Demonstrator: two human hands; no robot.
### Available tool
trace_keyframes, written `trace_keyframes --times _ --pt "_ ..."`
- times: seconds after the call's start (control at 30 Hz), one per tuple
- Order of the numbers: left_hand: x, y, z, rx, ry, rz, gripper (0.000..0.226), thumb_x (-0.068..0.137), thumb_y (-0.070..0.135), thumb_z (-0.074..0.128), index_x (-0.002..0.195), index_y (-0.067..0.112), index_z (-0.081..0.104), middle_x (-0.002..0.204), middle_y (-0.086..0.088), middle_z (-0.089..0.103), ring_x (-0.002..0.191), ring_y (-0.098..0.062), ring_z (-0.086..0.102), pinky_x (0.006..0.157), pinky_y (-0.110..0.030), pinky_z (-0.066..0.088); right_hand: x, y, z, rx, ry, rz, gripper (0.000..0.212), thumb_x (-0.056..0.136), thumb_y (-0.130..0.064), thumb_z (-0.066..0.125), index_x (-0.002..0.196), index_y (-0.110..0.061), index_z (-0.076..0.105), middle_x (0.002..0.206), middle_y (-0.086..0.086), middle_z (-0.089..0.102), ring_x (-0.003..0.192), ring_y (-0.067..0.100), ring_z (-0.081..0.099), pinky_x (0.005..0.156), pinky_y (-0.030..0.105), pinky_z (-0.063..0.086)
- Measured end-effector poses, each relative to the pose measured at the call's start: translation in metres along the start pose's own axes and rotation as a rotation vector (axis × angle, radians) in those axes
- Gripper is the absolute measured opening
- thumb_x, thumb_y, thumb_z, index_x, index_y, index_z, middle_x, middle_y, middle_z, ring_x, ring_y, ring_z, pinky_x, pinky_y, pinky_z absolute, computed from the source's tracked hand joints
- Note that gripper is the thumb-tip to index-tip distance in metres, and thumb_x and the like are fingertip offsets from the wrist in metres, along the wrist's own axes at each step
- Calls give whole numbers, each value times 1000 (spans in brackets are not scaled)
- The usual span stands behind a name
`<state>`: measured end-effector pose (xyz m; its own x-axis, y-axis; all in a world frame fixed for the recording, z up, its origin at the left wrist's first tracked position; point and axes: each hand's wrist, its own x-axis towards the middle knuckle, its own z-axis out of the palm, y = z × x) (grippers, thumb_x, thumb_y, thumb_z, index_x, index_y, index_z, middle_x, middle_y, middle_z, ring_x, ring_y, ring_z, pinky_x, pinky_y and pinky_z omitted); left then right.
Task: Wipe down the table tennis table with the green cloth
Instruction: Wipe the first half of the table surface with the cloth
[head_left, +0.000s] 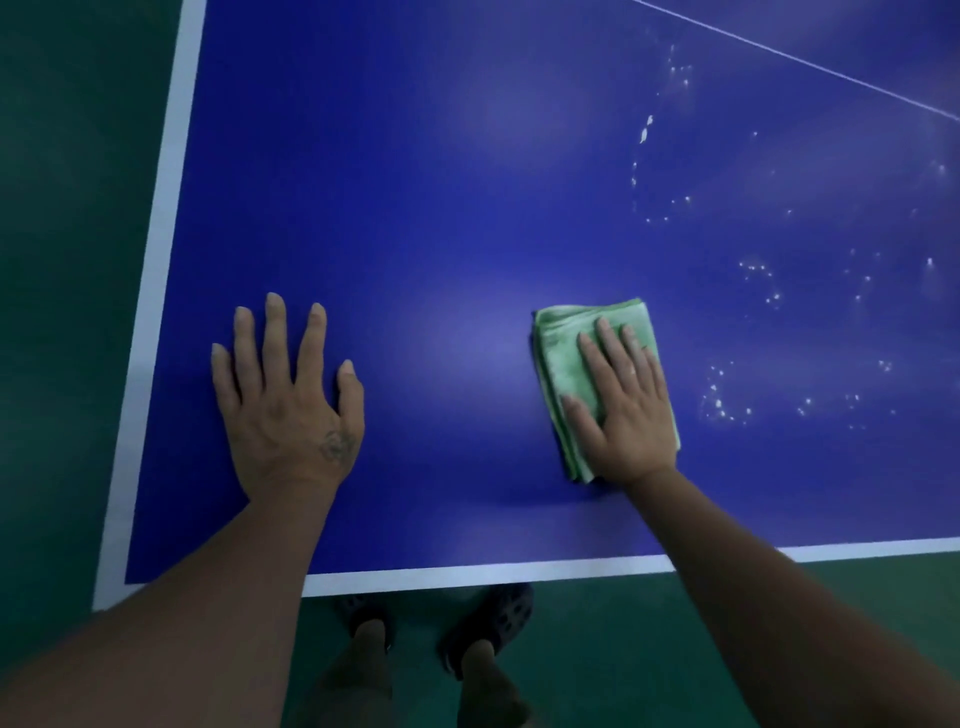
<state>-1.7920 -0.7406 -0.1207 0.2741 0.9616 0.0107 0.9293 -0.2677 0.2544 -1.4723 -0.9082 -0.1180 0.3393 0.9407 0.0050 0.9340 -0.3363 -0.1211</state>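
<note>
Both forearms rise from the bottom edge, cut off by the frame; dark sandals (511, 613) below are dim and partly hidden under the desk (415, 182). Left hand (288, 400) lies flat on the blue top near its left corner, fingers (275, 332) straight and spread, holding nothing. Right hand (626, 402) presses flat, fingers straight, on the folded cloth (563, 358), covering its right half. The cloth lies towards the near edge, its long axis running away from the person, far end leaning left. Droplets (722, 400) glint to its right.
</note>
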Motion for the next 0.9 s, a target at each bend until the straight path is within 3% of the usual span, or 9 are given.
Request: trace_keyframes --times 0.27,0.57,0.77,0.9 --pt "4 0 3 12 11 4 66 111 50 34 172 25 27 182 -7 14 169 -32 5 135 -57 6 41 22 -5 -11 -13 19 72 107 -59 44 171 -30 30 181 -8 21 169 21 13 136 43 8" --pt "3 4 3 13 -8 -15 67 109 50 34 171 28 28 181 -4 14 169 -28 4 136 -53 3 46 38 2 8 19 -13 73 107 -61 42 171 -29 30 181 -8 19 169 22 13 135 50 15" --pt "-2 14 -1 48 -16 -12 65 110 49 32 171 26 28 182 -5 14 169 -29 4 136 -55 2 44 43 6 50 5 -13 73 108 -64 37 172 -30 27 182 -7 17 169 23 10 136 50 11" --pt "0 78 12 44 -3 -301 76 110 52 30 173 12 19 181 -16 7 168 -37 1 135 -60 1 37 46 11 86 11 -24 74 110 -63 37 173 -26 27 182 -3 16 169 24 8 136 52 12"
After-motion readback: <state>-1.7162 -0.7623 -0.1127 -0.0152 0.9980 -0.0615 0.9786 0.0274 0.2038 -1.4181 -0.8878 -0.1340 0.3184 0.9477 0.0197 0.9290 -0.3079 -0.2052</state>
